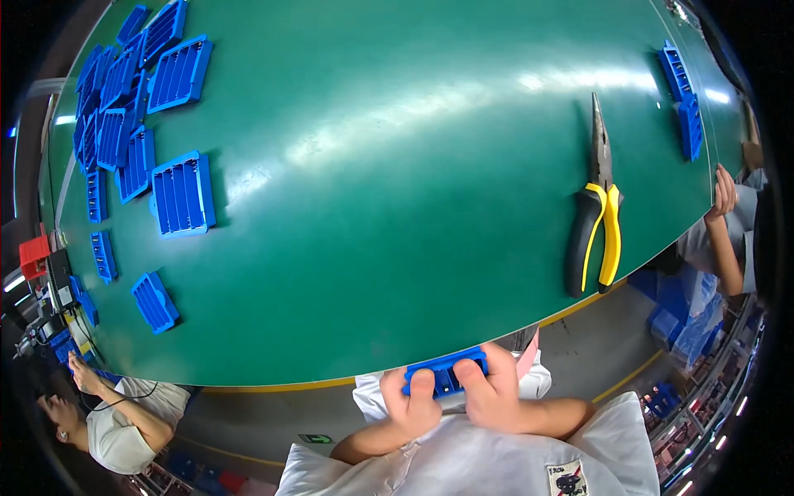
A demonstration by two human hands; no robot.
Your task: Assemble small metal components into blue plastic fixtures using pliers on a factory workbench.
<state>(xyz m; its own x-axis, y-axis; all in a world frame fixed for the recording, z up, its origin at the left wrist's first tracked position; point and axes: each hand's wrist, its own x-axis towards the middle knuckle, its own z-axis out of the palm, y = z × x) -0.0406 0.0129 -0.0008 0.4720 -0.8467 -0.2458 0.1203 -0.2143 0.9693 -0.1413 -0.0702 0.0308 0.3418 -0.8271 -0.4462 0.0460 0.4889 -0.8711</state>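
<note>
A small blue battery holder (447, 379), with slots and what look like metal contacts inside, is held just off the near table edge, in front of my body. My left hand (411, 403) grips its left end, thumb on top. On the right end my right hand (494, 392) is closed the same way, its thumb pressing near the slots. The fingers beneath are mostly hidden. To the right on the table lie long-nose pliers (610, 240) with yellow and black handles, their jaws pointing away from me. Neither hand touches them.
The green table (389, 248) carries a heap of blue battery holders (116, 78) at the far left, with a few separate ones nearer. Two more holders (689, 124) lie at the far right. Co-workers sit at left (132, 422) and right (728, 240).
</note>
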